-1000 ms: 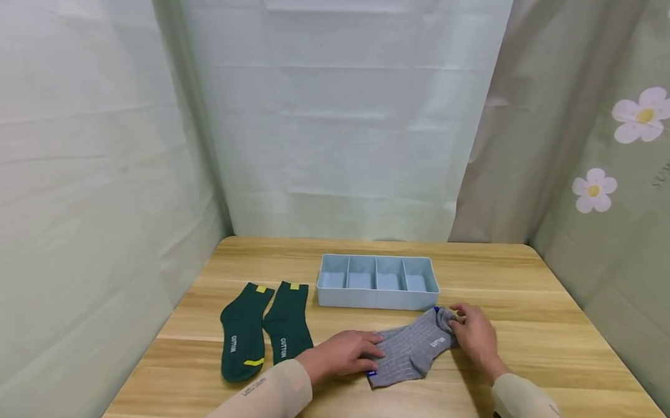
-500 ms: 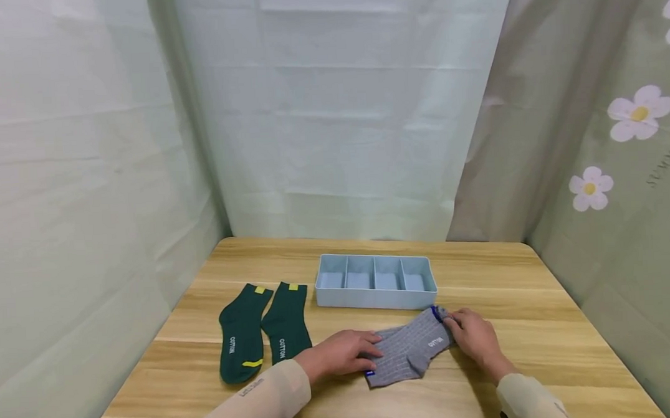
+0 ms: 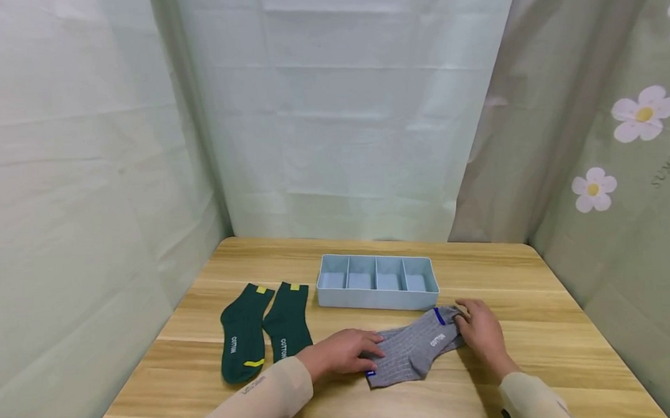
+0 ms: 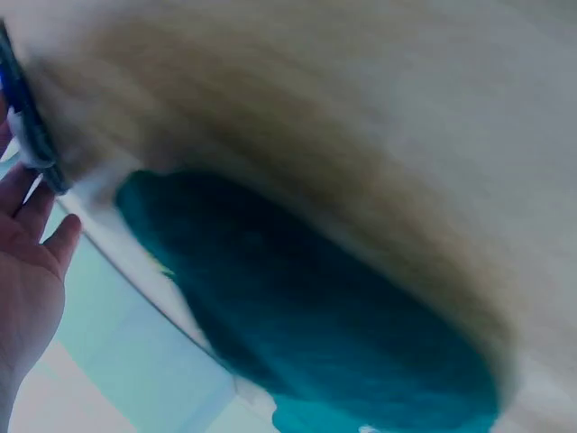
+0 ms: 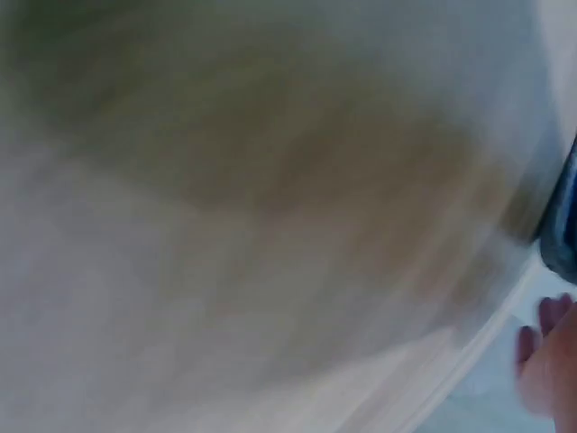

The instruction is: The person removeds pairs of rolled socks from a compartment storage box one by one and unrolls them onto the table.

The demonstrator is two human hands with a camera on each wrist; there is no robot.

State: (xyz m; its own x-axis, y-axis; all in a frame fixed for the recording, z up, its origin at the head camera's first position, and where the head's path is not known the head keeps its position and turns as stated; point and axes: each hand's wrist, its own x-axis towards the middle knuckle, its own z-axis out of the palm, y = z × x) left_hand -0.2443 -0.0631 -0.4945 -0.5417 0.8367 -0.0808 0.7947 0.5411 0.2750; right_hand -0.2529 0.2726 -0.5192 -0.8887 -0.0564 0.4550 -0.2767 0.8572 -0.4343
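A pair of grey ribbed socks (image 3: 411, 349) lies overlapped on the table, with white lettering on the upper one and blue marks at both ends. My left hand (image 3: 344, 352) rests its relaxed fingers on the left end of the pair. At the far right end, my right hand (image 3: 482, 332) pinches the upper grey sock between thumb and fingers, partly hiding the tip. Two dark green socks (image 3: 242, 338) with yellow marks lie flat to the left; my left forearm covers part of the nearer one. In the left wrist view a green sock (image 4: 315, 298) looms large and blurred.
A light blue box (image 3: 378, 297) divided into several compartments stands behind the grey socks, close to their right end. The wooden table (image 3: 542, 324) is bordered by hanging cloth (image 3: 337, 140) at the back and on both sides.
My right hand has shifted slightly right and away from me, drawing out the grey sock's bunched end so its blue stripe lies flatter. The left hand has stayed in place.
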